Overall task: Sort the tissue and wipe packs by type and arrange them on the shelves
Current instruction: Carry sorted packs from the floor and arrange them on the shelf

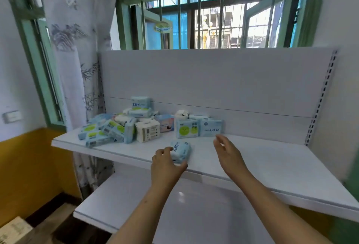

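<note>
On the white upper shelf [262, 168], going from the left, a loose heap of pale blue plastic wipe packs with green round labels [104, 130] lies tumbled near the shelf's left end, too jumbled to count surely. One more light blue pack marked ZERO [140, 103] stands on top of the heap against the white back panel [213, 80]. Just right of the heap sits a white tissue pack with dark printing on its end [148, 131], and behind it a pink-and-blue pack [166, 125] shows only in part. Further right, two packs stand upright side by side, touching: a pale blue pack with two green circles [187, 128] and a pale blue pack whose ZERO lettering reads upside down [211, 128]. White packs [182, 114] lie behind these two, partly hidden.

Near the shelf's front edge, a single light blue ZERO wipe pack [181, 150] lies flat, apart from the rest. The left hand [167, 163] has its fingers and thumb curled round this pack's near end. The right hand [228, 153] hovers just right of it, fingers loosely bent and apart, holding nothing.

Below, one white lower shelf [116, 201] juts out. A patterned white curtain [77, 39] hangs at left, and a green barred window [204, 10] stands above the panel.
</note>
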Tool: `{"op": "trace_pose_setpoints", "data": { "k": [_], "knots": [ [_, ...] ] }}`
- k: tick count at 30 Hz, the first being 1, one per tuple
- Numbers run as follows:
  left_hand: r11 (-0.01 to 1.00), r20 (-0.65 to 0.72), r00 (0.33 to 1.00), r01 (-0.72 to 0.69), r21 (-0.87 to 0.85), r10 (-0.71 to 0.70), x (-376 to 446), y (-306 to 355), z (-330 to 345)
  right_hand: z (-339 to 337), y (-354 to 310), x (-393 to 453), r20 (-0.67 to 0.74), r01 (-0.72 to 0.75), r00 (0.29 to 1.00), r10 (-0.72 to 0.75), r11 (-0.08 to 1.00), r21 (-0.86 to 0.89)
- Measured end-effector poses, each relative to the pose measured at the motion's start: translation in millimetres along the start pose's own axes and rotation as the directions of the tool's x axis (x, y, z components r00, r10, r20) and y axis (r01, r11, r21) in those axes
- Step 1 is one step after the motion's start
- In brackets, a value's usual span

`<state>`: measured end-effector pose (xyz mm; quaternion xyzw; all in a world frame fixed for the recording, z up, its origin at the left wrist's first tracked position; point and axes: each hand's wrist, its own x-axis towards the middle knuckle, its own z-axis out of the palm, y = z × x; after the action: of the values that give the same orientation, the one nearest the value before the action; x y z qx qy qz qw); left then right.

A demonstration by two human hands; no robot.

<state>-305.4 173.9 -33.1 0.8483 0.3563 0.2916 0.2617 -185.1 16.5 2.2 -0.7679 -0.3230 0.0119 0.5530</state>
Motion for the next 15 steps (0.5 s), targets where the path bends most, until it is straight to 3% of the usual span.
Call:
{"op": "trace_pose_setpoints", "data": {
  "k": [5, 7, 9, 11, 13, 15],
  "knots": [
    [0.969, 0.094, 0.996, -0.021, 0.246, -0.003, 63, -19, 45, 36, 27, 68, 0.055, -0.018, 0.998, 0.020, 0.999, -0.040],
    [0.966, 0.154, 0.988, -0.061, 0.250, 0.023, 83, -22, 57, 44, 30, 97, 0.120, -0.001, 0.993, 0.014, 0.995, -0.104],
    [0.996, 0.212, 0.977, -0.028, 0.083, 0.010, 105, -20, 60, 45, 30, 124, 0.172, 0.013, 0.985, 0.011, 0.990, -0.138],
    [0.966, 0.281, 0.959, 0.102, -0.238, -0.031, 128, -13, 54, 44, 30, 146, 0.200, 0.019, 0.980, 0.007, 0.992, -0.128],
    [0.767, 0.426, 0.899, 0.342, -0.543, -0.099, 150, 0, 49, 42, 34, 162, 0.236, -0.022, 0.971, 0.033, 0.999, -0.046],
    [0.415, 0.611, 0.788, 0.583, -0.698, -0.078, 166, 12, 46, 41, 39, 172, 0.291, -0.093, 0.955, 0.066, 0.993, 0.079]
  ]
}}
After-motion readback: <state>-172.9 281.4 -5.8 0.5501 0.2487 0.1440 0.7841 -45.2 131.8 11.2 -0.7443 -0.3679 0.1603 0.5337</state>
